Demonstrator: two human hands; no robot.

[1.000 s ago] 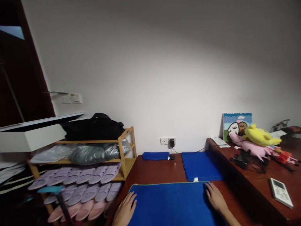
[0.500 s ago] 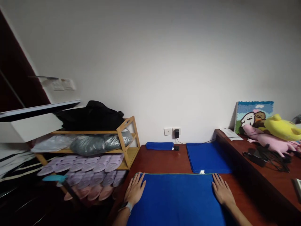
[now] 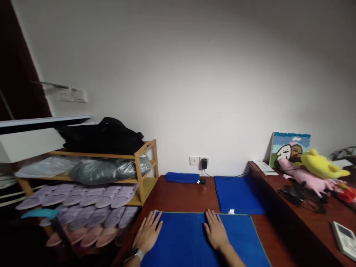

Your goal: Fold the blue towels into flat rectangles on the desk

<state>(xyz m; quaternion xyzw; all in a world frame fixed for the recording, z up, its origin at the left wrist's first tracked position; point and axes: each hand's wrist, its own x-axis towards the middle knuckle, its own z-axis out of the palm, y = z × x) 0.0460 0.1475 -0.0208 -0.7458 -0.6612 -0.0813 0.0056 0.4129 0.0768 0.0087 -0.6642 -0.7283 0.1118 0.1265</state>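
Note:
A blue cloth [image 3: 186,237] with a thin green edge lies spread on the reddish-brown table [image 3: 183,198]. My left hand [image 3: 148,230] rests flat near its far left corner, fingers spread. On the middle of the cloth, close to the far edge, my right hand [image 3: 216,230] lies palm down with fingers extended. Beyond the cloth, a folded stack of blue cloth [image 3: 239,194] with a white tag sits to the right. A narrow folded blue cloth [image 3: 182,177] lies by the wall at the back.
On the left, a wooden rack [image 3: 140,178] holds a black bag [image 3: 102,137], wrapped items and several slippers [image 3: 104,196]. A raised surface on the right carries a pink plush toy [image 3: 306,180], a yellow plush toy [image 3: 319,165], cables and a remote [image 3: 345,239]. A black plug [image 3: 204,163] is in the wall socket.
My right hand has moved left from the cloth's far right corner to the middle of its far edge. My left hand stays near the left corner. The view has shifted slightly.

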